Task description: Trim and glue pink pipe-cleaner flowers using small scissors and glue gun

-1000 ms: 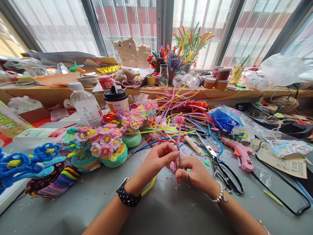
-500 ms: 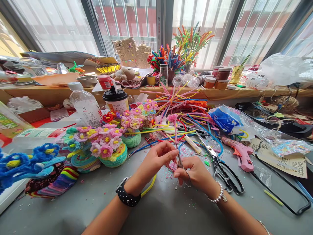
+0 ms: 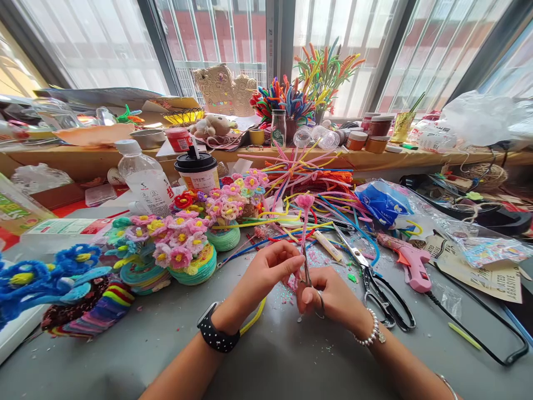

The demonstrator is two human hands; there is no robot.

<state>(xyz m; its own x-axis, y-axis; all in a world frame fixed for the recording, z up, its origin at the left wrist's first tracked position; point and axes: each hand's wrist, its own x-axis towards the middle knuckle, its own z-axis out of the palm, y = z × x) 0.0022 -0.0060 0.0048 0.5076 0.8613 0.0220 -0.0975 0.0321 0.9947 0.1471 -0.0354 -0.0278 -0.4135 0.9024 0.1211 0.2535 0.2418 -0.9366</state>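
My left hand [image 3: 270, 272] pinches the stem of a pink pipe-cleaner flower [image 3: 305, 201], whose fuzzy head points up. Closed round the handles of small scissors [image 3: 307, 274] is my right hand [image 3: 333, 297]. The scissor blades point upward alongside the flower's stem, close to my left fingertips; whether they touch it I cannot tell. Pink and pale fuzz clippings [image 3: 289, 297] lie on the grey table [image 3: 266, 361] under my hands. Large black-handled scissors [image 3: 370, 283] and a small white tube [image 3: 327, 245] lie just beyond my right hand.
Pots of pipe-cleaner flowers [image 3: 183, 244] stand at left, beside a clear bottle [image 3: 145, 178] and a black-lidded cup [image 3: 197, 169]. Loose pipe cleaners [image 3: 308, 178] pile up behind. At right lies a pink glue gun [image 3: 410, 264], its black cord [image 3: 470, 328] looping over the table.
The flower's head has shifted slightly to the right. The small scissors have moved a little, their blades now higher along the stem. My left hand is nearly still.
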